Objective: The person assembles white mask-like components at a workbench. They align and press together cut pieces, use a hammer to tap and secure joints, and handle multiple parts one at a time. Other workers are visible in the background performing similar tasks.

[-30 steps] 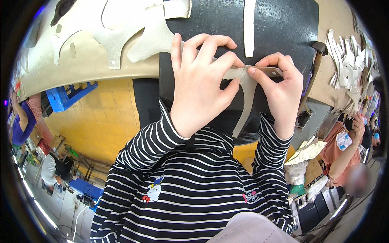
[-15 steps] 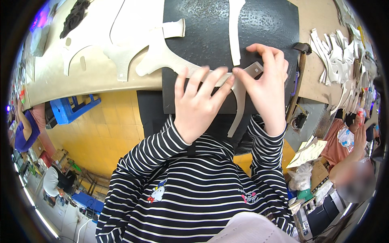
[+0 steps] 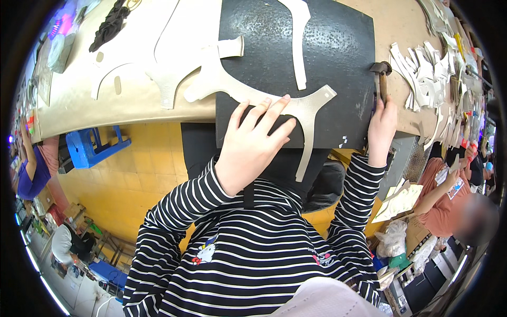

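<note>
A pale beige, branching piece of sheet material (image 3: 309,112), like a cut leather part, lies across the near part of a black board (image 3: 338,47). One of its narrow arms hangs past the board's front edge. My left hand (image 3: 256,134) rests on the piece with its fingers spread flat. By the board's right edge, my right hand (image 3: 383,127) is closed round the wooden handle of a hammer (image 3: 381,68), whose dark head points away from me. Another pale strip (image 3: 299,47) lies farther back on the board.
More pale cut pieces (image 3: 166,84) lie on the beige table covering to the left, near a black cloth (image 3: 108,24). Several white strips (image 3: 428,74) are heaped at the right. A blue stool (image 3: 87,148) stands on the yellow floor. A co-worker in a pink top (image 3: 435,211) is at the right.
My right hand has left the beige piece, moved right and taken hold of the hammer. Two small white bits now show at the board's near right corner. My left hand stays on the piece.
</note>
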Motion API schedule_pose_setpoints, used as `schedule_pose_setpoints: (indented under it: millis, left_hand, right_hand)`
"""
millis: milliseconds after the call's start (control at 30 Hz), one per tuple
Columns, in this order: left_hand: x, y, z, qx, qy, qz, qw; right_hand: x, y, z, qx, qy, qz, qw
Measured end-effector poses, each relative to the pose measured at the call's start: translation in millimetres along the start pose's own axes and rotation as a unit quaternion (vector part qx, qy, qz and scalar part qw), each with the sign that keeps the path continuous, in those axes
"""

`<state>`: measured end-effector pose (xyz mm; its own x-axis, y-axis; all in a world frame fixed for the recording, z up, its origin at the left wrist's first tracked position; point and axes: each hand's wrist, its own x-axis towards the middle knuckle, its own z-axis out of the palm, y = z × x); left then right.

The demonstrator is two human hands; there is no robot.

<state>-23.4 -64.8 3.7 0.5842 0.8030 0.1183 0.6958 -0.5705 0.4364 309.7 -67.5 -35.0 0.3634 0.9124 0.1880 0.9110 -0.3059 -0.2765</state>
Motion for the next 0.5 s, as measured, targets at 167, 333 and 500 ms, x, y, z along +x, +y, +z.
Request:
schedule_pose_setpoints:
  millis: [167,333,500]
  left_hand:
    - [10.8,-8.7,-2.7,-0.09,0.062,-0.023,0.994]
    - [23.4,-11.4,3.5,-0.113,0.111,-0.059,0.986]
    - [22.4,-17.6,8.9,-0.161,0.124,-0.056,0.977]
  right_hand:
    - [-11.5,-24.6,-19.3,0.263,0.06,0.14,0.953]
    - [-54.7,-59.3,-62.0,0.231,-0.109,0.017,0.967]
    - [-79.2,-89.5,-88.0,0.215,-0.101,-0.118,0.964]
